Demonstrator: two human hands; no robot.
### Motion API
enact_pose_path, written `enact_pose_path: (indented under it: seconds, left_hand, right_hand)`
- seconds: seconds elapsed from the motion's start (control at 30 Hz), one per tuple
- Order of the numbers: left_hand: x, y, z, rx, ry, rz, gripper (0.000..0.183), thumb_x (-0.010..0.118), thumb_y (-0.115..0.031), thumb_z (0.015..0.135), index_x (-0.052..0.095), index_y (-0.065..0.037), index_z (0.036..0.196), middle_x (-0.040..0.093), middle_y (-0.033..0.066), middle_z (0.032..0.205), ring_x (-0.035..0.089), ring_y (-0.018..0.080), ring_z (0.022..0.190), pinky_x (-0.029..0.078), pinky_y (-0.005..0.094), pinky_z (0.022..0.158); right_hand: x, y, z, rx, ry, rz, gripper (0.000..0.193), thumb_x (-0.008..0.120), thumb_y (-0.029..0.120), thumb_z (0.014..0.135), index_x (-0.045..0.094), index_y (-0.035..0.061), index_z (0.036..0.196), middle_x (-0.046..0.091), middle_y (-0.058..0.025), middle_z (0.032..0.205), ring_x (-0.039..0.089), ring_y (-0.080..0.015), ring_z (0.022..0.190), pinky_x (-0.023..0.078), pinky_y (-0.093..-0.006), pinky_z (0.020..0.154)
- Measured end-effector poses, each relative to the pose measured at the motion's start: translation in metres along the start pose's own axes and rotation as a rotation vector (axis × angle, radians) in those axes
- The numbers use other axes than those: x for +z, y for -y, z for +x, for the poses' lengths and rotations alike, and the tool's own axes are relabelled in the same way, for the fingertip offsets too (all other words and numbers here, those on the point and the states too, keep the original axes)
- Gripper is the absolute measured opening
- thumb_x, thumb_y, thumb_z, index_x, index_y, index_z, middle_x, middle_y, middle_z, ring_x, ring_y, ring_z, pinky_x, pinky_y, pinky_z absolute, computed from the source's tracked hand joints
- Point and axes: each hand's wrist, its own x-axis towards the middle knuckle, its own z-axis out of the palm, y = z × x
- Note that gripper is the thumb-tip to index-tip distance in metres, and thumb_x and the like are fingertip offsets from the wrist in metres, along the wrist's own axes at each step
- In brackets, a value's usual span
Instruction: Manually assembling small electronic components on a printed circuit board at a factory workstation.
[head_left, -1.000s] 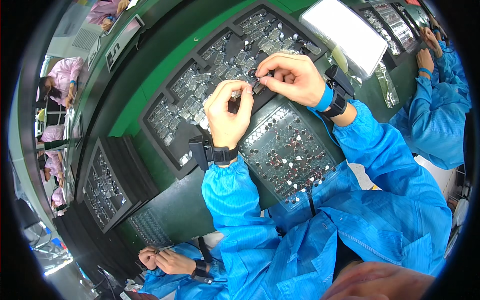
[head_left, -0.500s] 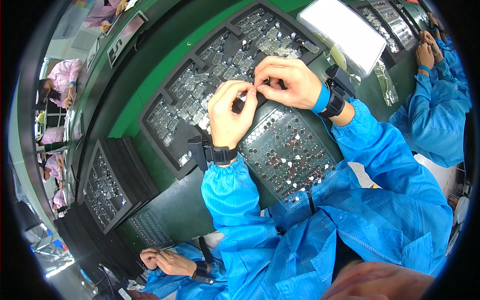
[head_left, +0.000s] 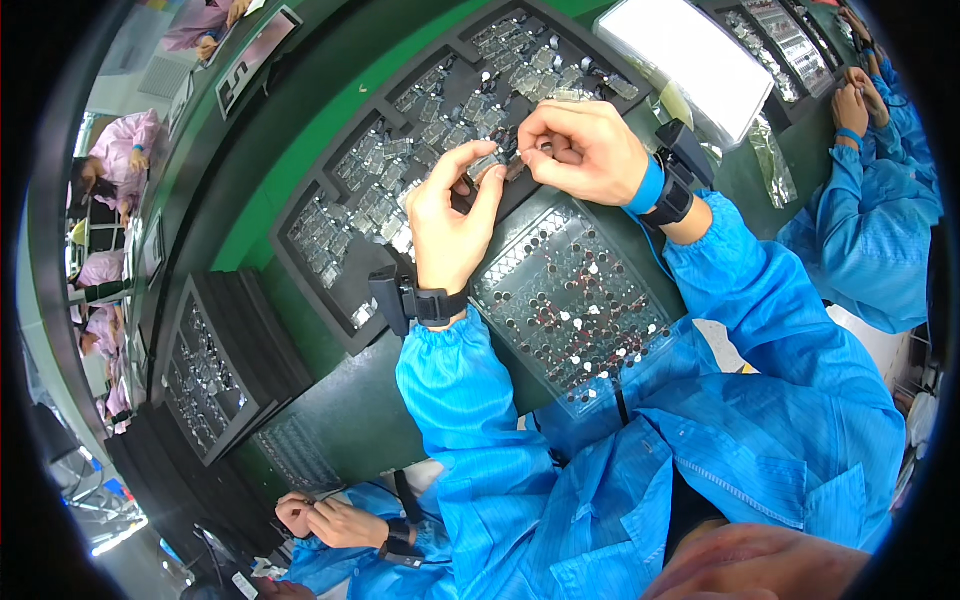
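Above the near edge of a dark foam tray [head_left: 347, 282], my left hand [head_left: 447, 225] pinches a small, flat, shiny electronic part [head_left: 488, 163] between thumb and fingers. My right hand [head_left: 597, 152] has its fingertips pinched together at that part's right end; whatever they grip is too small to make out. Rows of similar shiny parts with dark leads [head_left: 375, 160] lie in the foam tray's compartments. Just below my hands is a clear plastic tray [head_left: 512, 338] holding many small round pieces, some with red wires.
A white box-like slab [head_left: 690, 65] stands at the far right beside clear plastic wrapping [head_left: 772, 170]. Stacked dark foam trays [head_left: 255, 350] sit at the left. Co-workers' hands show at the lower left [head_left: 340, 522] and upper right [head_left: 855, 105].
My fingertips, which met before, have drawn slightly apart, and the shiny part now shows between them. My left hand has shifted a little left.
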Motion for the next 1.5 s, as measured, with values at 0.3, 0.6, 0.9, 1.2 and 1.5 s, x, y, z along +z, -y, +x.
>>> enact_pose_path:
  seconds: [0.3, 0.6, 0.9, 1.2, 1.5]
  left_hand:
    - [-0.0040, -0.0025, -0.0013, 0.015, 0.068, -0.037, 0.025, 0.078, -0.007, 0.084, 0.074, -0.008, 0.109, 0.073, 0.0024, 0.088, 0.051, 0.0084, 0.065, 0.044, 0.0254, 0.061]
    - [-0.0031, 0.0007, -0.0026, 0.014, 0.093, -0.036, 0.026, 0.078, -0.006, 0.084, 0.074, -0.006, 0.110, 0.074, 0.0046, 0.093, 0.055, 0.0093, 0.067, 0.045, 0.0259, 0.063]
    - [-0.0040, -0.0046, -0.0014, 0.016, 0.112, -0.008, 0.025, 0.078, -0.005, 0.085, 0.074, -0.005, 0.109, 0.075, 0.0056, 0.094, 0.059, 0.0096, 0.068, 0.048, 0.0260, 0.064]
    - [-0.0035, -0.0037, -0.0023, 0.018, 0.112, -0.002, 0.024, 0.077, -0.005, 0.084, 0.074, -0.005, 0.108, 0.075, 0.0060, 0.093, 0.059, 0.0100, 0.068, 0.048, 0.0262, 0.064]
    - [-0.0040, -0.0040, -0.0010, 0.026, 0.118, 0.007, 0.024, 0.077, -0.005, 0.084, 0.074, -0.005, 0.107, 0.075, 0.0074, 0.094, 0.060, 0.0110, 0.067, 0.048, 0.0268, 0.063]
  right_hand:
    - [0.0049, -0.0054, 0.0019, 0.039, 0.016, 0.028, 0.010, 0.071, 0.010, 0.081, 0.068, 0.0041, 0.089, 0.062, -0.0048, 0.075, 0.057, -0.0149, 0.062, 0.047, -0.0291, 0.057]
    - [0.0041, -0.0066, 0.0014, 0.063, 0.047, 0.052, 0.009, 0.071, 0.008, 0.080, 0.069, 0.0041, 0.088, 0.057, -0.0021, 0.073, 0.051, -0.0107, 0.060, 0.041, -0.0265, 0.054]
    - [0.0021, -0.0072, 0.0014, 0.102, 0.080, 0.063, 0.009, 0.071, 0.008, 0.079, 0.067, 0.0043, 0.086, 0.057, -0.0022, 0.071, 0.050, -0.0111, 0.059, 0.041, -0.0271, 0.054]
    - [0.0036, -0.0064, 0.0009, 0.069, 0.059, 0.055, 0.009, 0.071, 0.008, 0.078, 0.066, 0.0045, 0.085, 0.056, -0.0030, 0.070, 0.049, -0.0131, 0.058, 0.040, -0.0285, 0.054]
    - [0.0032, -0.0048, 0.0020, 0.001, 0.062, 0.009, 0.009, 0.071, 0.006, 0.079, 0.066, 0.0035, 0.086, 0.057, -0.0041, 0.072, 0.049, -0.0142, 0.056, 0.040, -0.0299, 0.052]
